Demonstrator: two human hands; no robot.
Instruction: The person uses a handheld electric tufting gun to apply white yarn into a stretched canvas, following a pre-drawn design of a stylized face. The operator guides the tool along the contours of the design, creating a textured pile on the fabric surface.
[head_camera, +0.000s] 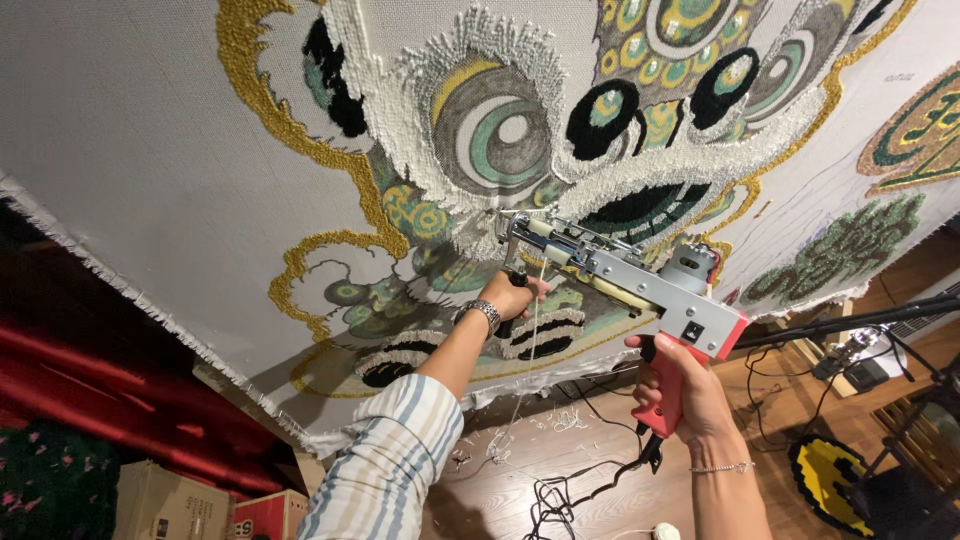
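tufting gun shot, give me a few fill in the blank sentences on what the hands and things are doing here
1. The right hand grips the tufting gun by its ____ coloured handle.
2. The left hand, holding the gun's front grip, wears a metal ____ at the wrist.
3. The gun's tip is pressed against the stretched ____ cloth bearing a partly tufted design.
4. The left arm's sleeve has a ____ pattern.

Missing words: red; watch; white; striped

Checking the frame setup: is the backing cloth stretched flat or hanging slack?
Stretched flat: the backing cloth shows no folds or sag, and the tufting gun presses against it.
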